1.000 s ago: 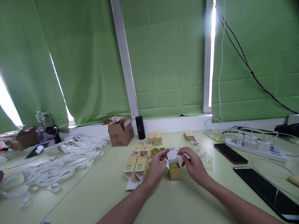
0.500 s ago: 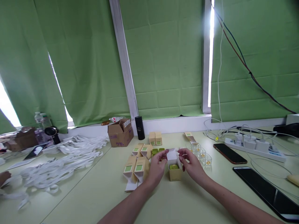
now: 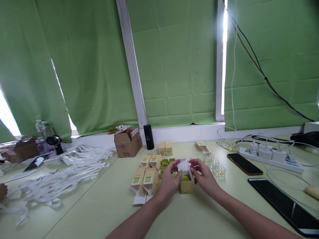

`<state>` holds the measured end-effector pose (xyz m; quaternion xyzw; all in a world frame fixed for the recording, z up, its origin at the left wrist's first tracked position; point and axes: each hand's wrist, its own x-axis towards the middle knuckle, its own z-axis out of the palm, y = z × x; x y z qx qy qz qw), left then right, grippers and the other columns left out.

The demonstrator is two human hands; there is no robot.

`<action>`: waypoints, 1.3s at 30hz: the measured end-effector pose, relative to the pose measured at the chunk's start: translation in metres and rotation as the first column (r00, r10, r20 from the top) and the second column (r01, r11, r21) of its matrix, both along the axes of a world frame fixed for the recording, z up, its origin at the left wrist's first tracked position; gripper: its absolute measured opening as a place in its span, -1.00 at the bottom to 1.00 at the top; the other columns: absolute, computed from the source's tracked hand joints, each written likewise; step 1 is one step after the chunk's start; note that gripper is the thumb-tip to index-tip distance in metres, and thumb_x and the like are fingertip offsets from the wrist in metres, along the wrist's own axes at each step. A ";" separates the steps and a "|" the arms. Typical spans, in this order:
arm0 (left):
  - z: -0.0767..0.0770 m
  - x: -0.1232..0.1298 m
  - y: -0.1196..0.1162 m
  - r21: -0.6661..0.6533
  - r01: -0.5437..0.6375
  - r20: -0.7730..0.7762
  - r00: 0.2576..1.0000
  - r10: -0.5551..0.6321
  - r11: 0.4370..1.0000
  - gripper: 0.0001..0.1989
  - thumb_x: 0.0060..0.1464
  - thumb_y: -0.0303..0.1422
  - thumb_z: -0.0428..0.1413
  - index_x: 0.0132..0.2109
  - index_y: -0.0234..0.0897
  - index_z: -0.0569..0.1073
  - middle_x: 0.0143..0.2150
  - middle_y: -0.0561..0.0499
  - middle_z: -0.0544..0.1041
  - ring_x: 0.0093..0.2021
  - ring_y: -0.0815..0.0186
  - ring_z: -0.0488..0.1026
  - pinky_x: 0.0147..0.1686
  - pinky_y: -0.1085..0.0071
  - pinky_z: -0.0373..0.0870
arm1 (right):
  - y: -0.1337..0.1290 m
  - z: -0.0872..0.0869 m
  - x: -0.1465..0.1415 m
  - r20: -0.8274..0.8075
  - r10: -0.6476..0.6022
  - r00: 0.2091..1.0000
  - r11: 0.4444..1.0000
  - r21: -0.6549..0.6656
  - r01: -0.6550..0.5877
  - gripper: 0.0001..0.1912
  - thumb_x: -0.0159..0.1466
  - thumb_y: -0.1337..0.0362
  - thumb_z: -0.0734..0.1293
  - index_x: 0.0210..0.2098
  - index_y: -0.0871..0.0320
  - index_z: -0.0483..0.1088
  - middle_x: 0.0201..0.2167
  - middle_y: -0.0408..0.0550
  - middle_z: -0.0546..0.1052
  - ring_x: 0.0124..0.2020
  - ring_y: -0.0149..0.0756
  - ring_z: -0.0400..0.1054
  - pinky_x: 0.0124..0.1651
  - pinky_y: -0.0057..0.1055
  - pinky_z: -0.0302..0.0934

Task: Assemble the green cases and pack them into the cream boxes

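A small kraft box stands upright with its white-lined lid flap raised and a green item inside. My left hand pinches the box's left side near the flap, its thumb at a side flap. On the right, my right hand has its fingers closed on the box's upper right edge. Left of my left hand lie several kraft boxes with green labels, some with open flaps. Small green pieces sit behind that hand. Clear containers with gold centres stand beyond my right hand.
Two closed kraft boxes, a black cylinder and a brown carton stand at the back. White straps cover the left. Phones, a tablet and a power strip lie right. Another person's hand shows far left.
My left thumb has moved right and down onto the box's left side, where a kraft flap now stands up. My right hand has barely moved.
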<state>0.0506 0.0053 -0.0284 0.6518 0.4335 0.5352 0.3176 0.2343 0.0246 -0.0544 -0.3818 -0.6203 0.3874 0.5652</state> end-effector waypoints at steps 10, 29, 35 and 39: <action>0.005 0.002 -0.006 -0.013 -0.014 -0.042 0.999 0.013 1.000 -0.47 0.00 -0.60 0.18 0.15 -0.26 0.51 0.10 -0.17 0.61 0.06 0.11 0.53 0.14 0.14 0.42 | -0.002 0.001 -0.001 0.022 0.007 1.000 1.000 -0.005 -0.007 -0.63 0.30 -0.03 0.34 -0.03 0.05 0.36 -0.22 -0.06 0.38 -0.27 -0.16 0.38 -0.59 -0.41 0.30; 0.009 0.004 -0.011 -0.026 -0.046 -0.085 0.995 0.043 0.999 -0.47 0.02 -0.60 0.16 0.16 -0.27 0.50 0.15 -0.19 0.58 0.09 0.10 0.51 0.18 0.12 0.41 | -0.006 0.002 -0.005 0.054 0.004 0.999 0.998 -0.057 -0.001 -0.54 0.23 -0.02 0.38 0.04 0.03 0.32 -0.20 -0.09 0.34 -0.30 -0.24 0.37 -0.53 -0.45 0.16; 0.012 0.005 -0.013 -0.024 -0.027 -0.071 0.997 0.025 0.999 -0.48 0.01 -0.61 0.16 0.14 -0.25 0.50 0.12 -0.17 0.59 0.08 0.11 0.51 0.17 0.14 0.40 | -0.004 -0.003 -0.009 0.008 -0.003 1.000 0.997 -0.073 0.004 -0.56 0.19 -0.01 0.42 -0.03 0.03 0.35 -0.26 -0.13 0.35 -0.36 -0.27 0.34 -0.53 -0.45 0.18; 0.011 0.006 -0.013 -0.012 0.002 -0.038 0.999 -0.003 1.000 -0.51 0.01 -0.62 0.15 0.11 -0.23 0.47 0.07 -0.14 0.60 0.07 0.12 0.51 0.17 0.14 0.39 | -0.001 -0.006 -0.013 -0.022 0.008 1.000 0.995 -0.098 -0.010 -0.59 0.17 -0.02 0.41 -0.08 0.04 0.35 -0.29 -0.14 0.33 -0.39 -0.27 0.34 -0.53 -0.45 0.17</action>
